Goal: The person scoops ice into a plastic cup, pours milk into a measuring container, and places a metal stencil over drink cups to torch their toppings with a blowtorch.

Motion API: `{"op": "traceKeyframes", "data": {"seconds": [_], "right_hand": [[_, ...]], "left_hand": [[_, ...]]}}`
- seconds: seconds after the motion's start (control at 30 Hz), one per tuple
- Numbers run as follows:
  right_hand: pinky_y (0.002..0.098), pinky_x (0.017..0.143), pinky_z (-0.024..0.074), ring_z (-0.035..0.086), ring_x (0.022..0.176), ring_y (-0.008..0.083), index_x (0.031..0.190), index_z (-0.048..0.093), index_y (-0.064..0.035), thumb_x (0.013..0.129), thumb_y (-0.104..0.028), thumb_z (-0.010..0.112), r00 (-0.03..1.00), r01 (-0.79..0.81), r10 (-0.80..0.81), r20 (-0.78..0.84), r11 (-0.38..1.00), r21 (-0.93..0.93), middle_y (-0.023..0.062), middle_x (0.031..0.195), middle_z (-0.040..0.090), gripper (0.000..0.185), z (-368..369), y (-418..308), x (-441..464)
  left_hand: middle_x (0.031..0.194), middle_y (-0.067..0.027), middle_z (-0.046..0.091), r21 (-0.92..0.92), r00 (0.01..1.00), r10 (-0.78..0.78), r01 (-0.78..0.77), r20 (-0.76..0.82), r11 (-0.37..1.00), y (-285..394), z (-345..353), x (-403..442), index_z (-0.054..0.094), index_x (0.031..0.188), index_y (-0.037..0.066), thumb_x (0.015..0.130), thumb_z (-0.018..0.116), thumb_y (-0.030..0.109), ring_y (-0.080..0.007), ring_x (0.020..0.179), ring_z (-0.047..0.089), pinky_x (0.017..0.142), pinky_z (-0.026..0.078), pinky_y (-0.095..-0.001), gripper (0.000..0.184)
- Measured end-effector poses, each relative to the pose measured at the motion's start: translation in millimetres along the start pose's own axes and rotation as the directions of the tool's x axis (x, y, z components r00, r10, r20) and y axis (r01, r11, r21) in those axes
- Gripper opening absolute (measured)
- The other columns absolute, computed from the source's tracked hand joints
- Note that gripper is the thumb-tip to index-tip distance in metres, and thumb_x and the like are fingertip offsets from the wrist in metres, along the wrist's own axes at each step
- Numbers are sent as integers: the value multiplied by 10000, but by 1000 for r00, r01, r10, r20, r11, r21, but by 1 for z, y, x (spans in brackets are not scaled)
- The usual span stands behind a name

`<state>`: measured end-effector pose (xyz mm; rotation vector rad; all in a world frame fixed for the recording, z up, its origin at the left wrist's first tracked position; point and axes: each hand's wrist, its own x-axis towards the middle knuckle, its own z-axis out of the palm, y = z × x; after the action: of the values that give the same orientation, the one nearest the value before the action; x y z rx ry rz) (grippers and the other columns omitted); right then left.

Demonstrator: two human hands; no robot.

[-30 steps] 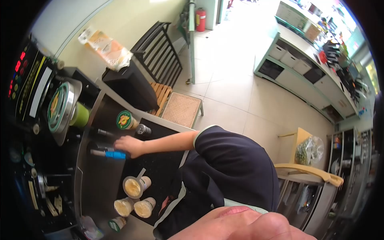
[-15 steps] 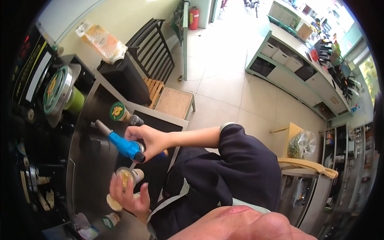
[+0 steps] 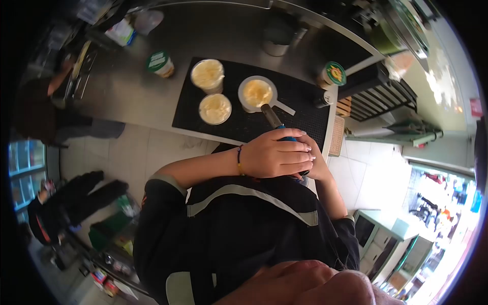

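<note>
A blowtorch (image 3: 272,117) with a metal nozzle and blue body is held in both my hands. My right hand (image 3: 320,162) is largely covered, its fingers round the torch. Across the torch and the right hand lies my left hand (image 3: 279,155), with closed fingers and a bracelet at the wrist. The nozzle's tip is by the near edge of a cup with a creamy yellow top (image 3: 256,92). Around that cup's rim sits a pale ring with a flat handle (image 3: 284,108). Left of it stand two more cream-topped cups, one farther (image 3: 208,74) and one nearer (image 3: 215,109). No flame shows.
The cups stand on a black mat (image 3: 300,119) on a steel counter (image 3: 127,96). Green-lidded tubs stand left (image 3: 160,64) and right (image 3: 333,74), the latter beside a small dark jar (image 3: 324,99). Another person (image 3: 38,109) is at the counter's left.
My view has turned left towards the counter. My left hand has moved from beside the cups onto the blowtorch, which my right hand held before. The nozzle now points at a cup.
</note>
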<state>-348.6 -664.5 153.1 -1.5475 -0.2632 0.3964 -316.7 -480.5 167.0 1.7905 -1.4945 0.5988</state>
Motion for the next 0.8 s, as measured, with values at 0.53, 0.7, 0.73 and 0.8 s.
{"op": "traceKeyframes", "data": {"seconds": [0.53,0.7,0.73,0.8], "right_hand": [[205,715,407,483,833,52,1024,473,-81,640,-132,782,981,-143,133,142,988,61,-18,882,518,495,-9,21,29],[195,713,397,470,829,46,1014,472,-91,631,-121,777,962,-230,211,175,968,101,-31,878,496,491,-12,15,33],[193,712,395,467,830,45,1013,472,-93,628,-120,778,962,-224,204,179,969,100,-32,878,492,492,-13,16,33],[191,715,394,465,838,44,1011,470,-97,634,-111,771,962,-232,215,166,968,94,-36,886,487,483,-15,18,33]], "left_hand": [[1122,-68,657,-51,946,-263,258,-189,965,1,16,-27,684,1052,53,758,700,115,-198,1037,623,952,489,-368,301],[1126,-72,655,-66,942,-284,277,-176,959,0,17,-27,681,1046,43,768,685,88,-206,1035,625,942,497,-367,282],[1125,-72,655,-72,941,-287,279,-177,958,0,19,-27,680,1046,43,768,683,86,-206,1037,624,943,496,-367,281],[1123,-72,655,-84,940,-290,280,-177,956,-1,21,-26,679,1048,42,770,678,81,-206,1040,622,947,494,-367,281]]}}
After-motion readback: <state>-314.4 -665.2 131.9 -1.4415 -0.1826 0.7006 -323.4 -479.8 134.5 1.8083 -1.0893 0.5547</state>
